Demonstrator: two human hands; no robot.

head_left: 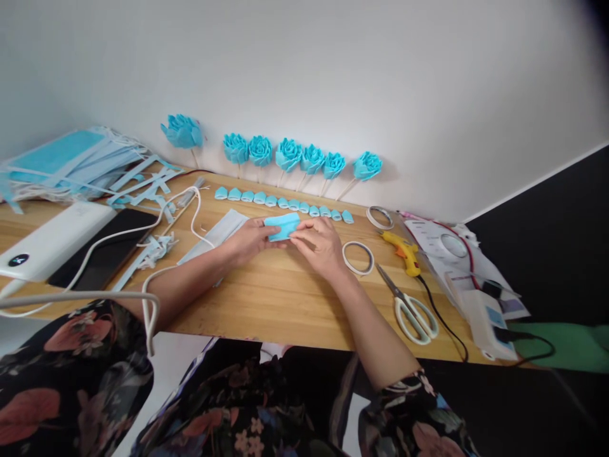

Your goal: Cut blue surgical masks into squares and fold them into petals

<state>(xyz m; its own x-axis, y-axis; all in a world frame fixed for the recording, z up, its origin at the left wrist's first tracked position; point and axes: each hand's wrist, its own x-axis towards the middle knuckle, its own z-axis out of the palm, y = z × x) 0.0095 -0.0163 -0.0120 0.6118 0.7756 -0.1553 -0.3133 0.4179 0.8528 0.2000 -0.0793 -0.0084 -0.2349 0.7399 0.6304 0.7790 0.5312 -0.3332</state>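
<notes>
Blue piece: folded, light blue (284,223); at the centre of the frame, held between both hands above the table (285,304).
Left hand: enters from lower left (254,240); thumb laid over the piece's left end, fingers beneath, grip closed on it.
Right hand: enters from lower right (320,244); thumb and forefinger pinch the piece's right end, a narrow grip.
Pale sheet: left of centre (216,235), partly covered by the left wrist and forearm.
Petals: twelve small blue folds (283,203), one row across the middle of the frame, just beyond the hands.
Flowers: seven blue heads on thin sticks (288,154), upper centre, near the wall (304,70); the leftmost stands apart from the others.
Masks: piled at the left edge (61,155); cut strips (155,187) scattered to their right.
Power bank: white, left of frame (61,238); black phone (107,244) just beside it, white cable (90,254) looping across.
Tape rolls: two rings, right of centre; the nearer (345,261) near the right hand, the farther (380,228) above and right.
Glue gun: yellow (403,252), right of frame, black cord trailing down.
Scissors: pale handles (398,311), below the glue gun, tips toward upper left.
Power strip: white, lower right (488,324), near papers (425,236).
</notes>
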